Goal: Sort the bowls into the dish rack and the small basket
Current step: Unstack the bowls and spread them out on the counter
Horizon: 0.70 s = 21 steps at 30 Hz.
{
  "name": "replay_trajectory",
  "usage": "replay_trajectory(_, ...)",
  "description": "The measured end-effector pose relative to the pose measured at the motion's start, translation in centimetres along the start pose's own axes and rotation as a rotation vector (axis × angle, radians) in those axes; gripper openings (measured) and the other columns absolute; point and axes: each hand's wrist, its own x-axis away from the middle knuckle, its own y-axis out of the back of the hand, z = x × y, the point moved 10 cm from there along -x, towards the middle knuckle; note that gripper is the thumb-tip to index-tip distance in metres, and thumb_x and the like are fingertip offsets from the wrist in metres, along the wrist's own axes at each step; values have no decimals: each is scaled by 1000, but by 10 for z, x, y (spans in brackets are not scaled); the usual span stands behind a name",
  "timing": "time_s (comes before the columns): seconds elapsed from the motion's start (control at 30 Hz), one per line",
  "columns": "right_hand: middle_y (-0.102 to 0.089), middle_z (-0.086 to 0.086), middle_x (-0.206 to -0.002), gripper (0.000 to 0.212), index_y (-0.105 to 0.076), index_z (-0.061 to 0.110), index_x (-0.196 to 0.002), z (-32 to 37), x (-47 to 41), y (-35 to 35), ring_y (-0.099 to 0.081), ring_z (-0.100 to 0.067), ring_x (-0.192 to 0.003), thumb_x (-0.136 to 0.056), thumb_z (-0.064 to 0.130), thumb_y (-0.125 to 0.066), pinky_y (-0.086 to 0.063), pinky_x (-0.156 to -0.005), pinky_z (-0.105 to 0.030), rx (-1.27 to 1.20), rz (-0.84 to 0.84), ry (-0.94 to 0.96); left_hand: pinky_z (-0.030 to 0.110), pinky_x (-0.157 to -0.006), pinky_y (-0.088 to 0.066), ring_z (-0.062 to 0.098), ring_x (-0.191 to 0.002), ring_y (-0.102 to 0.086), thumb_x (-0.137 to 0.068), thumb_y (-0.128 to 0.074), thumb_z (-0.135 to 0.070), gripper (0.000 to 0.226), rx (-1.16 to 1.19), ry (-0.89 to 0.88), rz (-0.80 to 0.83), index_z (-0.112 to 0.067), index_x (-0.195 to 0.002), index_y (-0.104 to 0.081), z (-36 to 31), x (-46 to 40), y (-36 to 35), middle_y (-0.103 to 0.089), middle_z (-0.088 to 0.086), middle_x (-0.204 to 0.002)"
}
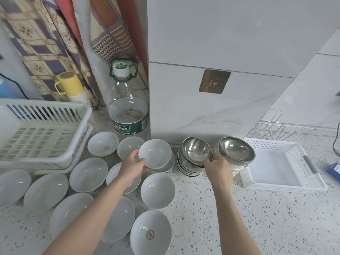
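Head view, single frame. Speckled countertop point(239, 218) fills the lower part of the frame.

Left hand point(131, 167), centre of frame: fingers curled round the near edge of a white bowl point(155, 153), thumb on the rim. That bowl is tilted toward the camera and raised above another white bowl lying just under it.

Right hand point(219, 169), right of centre: fingers hooked on the near rim of a steel bowl point(237, 149), which tilts toward the camera on top of a short stack. Whether it is lifted clear of that stack cannot be told. Just left of it stands a second stack of steel bowls point(193, 159), top one also tilted.

Loose white bowls point(88, 174) spread across the lower left of the frame, roughly a dozen, all open side up, many touching or overlapping; two carry a small red mark in the bottom.

Dish rack point(46, 126), white slatted plastic, at the left edge on its drip tray; no bowl in it. Small basket point(287, 186), white perforated plastic, at the right, just beside the right-hand steel stack; no bowl in it.

Large water bottle point(128, 111) stands behind the white bowls, against the wall corner. Yellow mug point(69, 82) upper left. Wire rack point(270, 129) behind the basket.
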Motion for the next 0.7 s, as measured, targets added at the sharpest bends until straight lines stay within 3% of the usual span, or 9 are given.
replay_trajectory(0.07,-64,-4,-80,10,-56,14,-93,1,-1,0,-58,-24,-71,-87,21,-51,-35,-53,-26,22,-7,4,16,-33,-26,17,-58,-69,-91,-46,-1,33,100,37,6,-15,-120,-55,5,7,2,-72,18,-85)
replay_trajectory(0.13,-58,-2,-72,7,-54,13,-84,0,-3,0,-51,-23,-63,-86,17,-49,-32,-52,-26,31,-14,0,17,-33,-21,14,-48,-64,-92,-46,2,30,191,60,17,-10,-118,-55,9,16,5,-70,20,-72)
replay_trajectory(0.23,-44,1,-60,19,-43,16,-67,0,-5,3,-37,-18,-52,-85,17,-48,-26,-49,-24,40,-32,-2,18,-32,-18,12,-39,-58,-92,-46,3,29,255,69,26,-10,-116,-54,10,29,9,-69,18,-62)
replay_trajectory(0.47,-49,-3,-68,12,-52,8,-77,12,-10,11,-43,-21,-58,-83,18,-48,-28,-51,-25,115,-17,12,18,-33,-20,13,-35,-31,-92,-47,-1,31,290,56,19,-15,-118,-51,16,48,30,-71,20,-66)
replay_trajectory(0.7,-46,-3,-64,17,-48,8,-72,33,6,30,-40,-21,-57,-86,18,-49,-28,-51,-27,-54,-107,44,17,-32,-22,17,-45,-44,-92,-46,0,27,347,33,21,-12,-115,-52,25,68,59,-73,20,-69)
